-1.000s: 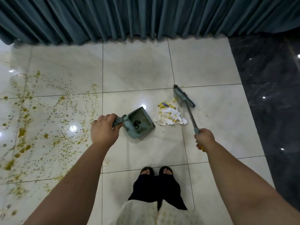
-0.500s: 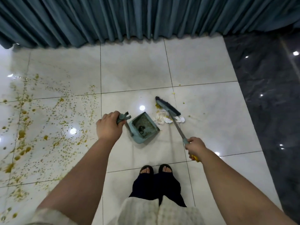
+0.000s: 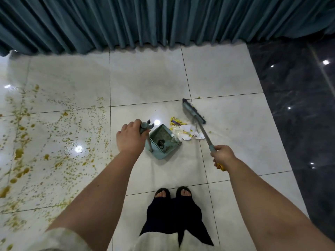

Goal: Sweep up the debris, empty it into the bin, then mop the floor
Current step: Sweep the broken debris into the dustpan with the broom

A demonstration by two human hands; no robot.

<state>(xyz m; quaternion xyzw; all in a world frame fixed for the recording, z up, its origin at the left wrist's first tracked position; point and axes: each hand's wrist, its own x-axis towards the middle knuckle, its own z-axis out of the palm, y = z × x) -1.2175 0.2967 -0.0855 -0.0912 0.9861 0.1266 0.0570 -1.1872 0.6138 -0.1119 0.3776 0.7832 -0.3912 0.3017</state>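
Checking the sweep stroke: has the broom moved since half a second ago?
Yes. The broom swung back from the dustpan toward the curtain, its head reaching the tile joint.

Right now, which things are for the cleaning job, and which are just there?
For the job:
- broom, gripped by the right hand
- dustpan, its handle gripped by the left hand
- paper scraps at the dustpan's mouth
- yellow splatter off to the left

Just there:
- teal curtain
- dark marble floor strip
- the person's black slippers
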